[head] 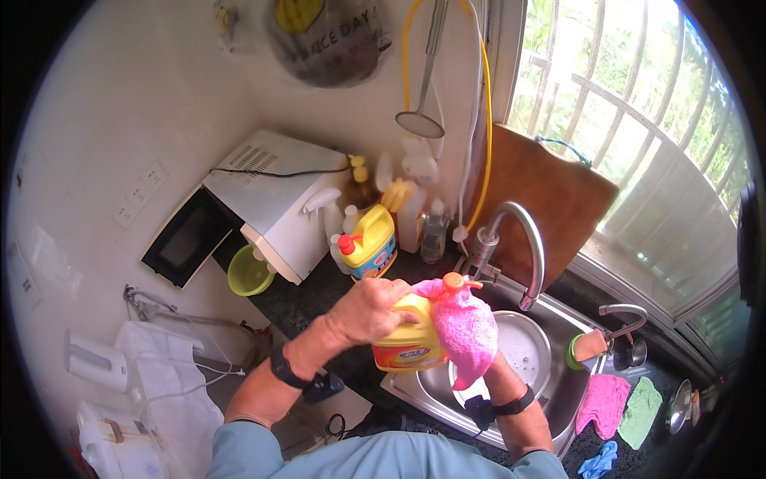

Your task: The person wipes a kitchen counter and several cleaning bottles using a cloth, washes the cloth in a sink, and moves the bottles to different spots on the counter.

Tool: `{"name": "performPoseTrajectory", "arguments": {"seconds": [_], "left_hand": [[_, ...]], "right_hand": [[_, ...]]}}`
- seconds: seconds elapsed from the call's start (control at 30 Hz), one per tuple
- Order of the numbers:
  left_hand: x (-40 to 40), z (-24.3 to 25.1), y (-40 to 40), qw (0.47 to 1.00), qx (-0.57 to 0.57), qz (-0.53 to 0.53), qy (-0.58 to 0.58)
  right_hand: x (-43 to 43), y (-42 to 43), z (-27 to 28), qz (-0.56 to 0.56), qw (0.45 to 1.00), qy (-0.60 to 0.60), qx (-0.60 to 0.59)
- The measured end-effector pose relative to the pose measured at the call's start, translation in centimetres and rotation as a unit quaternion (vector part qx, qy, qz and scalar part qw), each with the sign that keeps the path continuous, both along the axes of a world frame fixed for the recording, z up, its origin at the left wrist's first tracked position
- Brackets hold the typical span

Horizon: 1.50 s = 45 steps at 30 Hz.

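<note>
My left hand [377, 311] grips the handle of a yellow plastic jug [413, 341] with an orange pump top [455, 282] and a red-and-yellow label. A pink cloth [464, 335] lies against the jug's neck and side, draped over my right hand, whose fingers it hides. The jug is held up beside the near left edge of a steel sink [565, 392], in which round metal lids or pans [520, 341] lie. Beyond it, a second yellow jug [377, 239] with a red pump stands on the dark counter.
A microwave [281, 209] with its door open stands by a green bowl [248, 272]. Bottles [435, 230] crowd the back wall. A curved faucet [532, 251] rises before a wooden board [538, 203]. Pink [603, 404], green [640, 413] and blue cloths [598, 461] lie right of the sink.
</note>
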State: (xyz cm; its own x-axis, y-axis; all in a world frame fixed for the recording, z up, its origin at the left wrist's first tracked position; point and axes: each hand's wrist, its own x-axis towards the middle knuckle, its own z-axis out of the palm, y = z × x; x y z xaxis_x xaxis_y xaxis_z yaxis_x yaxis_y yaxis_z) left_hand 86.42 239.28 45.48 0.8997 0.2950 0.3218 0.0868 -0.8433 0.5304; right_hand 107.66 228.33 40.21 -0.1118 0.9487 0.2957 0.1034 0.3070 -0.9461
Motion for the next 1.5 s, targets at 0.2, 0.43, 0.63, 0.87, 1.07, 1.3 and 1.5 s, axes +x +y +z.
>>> {"name": "performPoseTrajectory", "arguments": {"seconds": [0.2, 0.43, 0.63, 0.87, 1.07, 1.3, 1.5], "left_hand": [[3.6, -1.8, -5.7, 0.963, 0.1, 0.25, 0.001], [0.6, 3.6, -1.9, 0.985, -0.047, 0.114, -0.122], [-1.0, 4.9, -0.5, 0.951, -0.183, 0.2, -0.15], [0.5, 2.7, -1.0, 0.867, -0.309, 0.266, -0.285], [2.2, 2.1, -3.0, 0.804, -0.311, 0.323, -0.39], [2.0, -2.0, -4.1, 0.712, -0.358, 0.395, -0.458], [0.8, -3.5, -5.6, 0.672, -0.436, 0.386, -0.458]], "right_hand": [[-1.7, 1.6, -1.9, -0.121, 0.97, 0.21, -0.023], [1.7, -0.9, 2.7, -0.103, 0.959, -0.259, 0.057], [-0.3, -1.4, -0.3, -0.156, 0.939, -0.292, 0.09], [-1.7, 1.8, -1.5, -0.264, 0.826, 0.497, -0.021], [-3.4, 3.5, -2.5, -0.364, 0.909, 0.202, -0.007], [-5.3, 2.8, -4.6, -0.178, 0.709, 0.656, -0.19], [-3.0, 2.4, -7.2, -0.365, 0.872, -0.326, -0.027]]}}
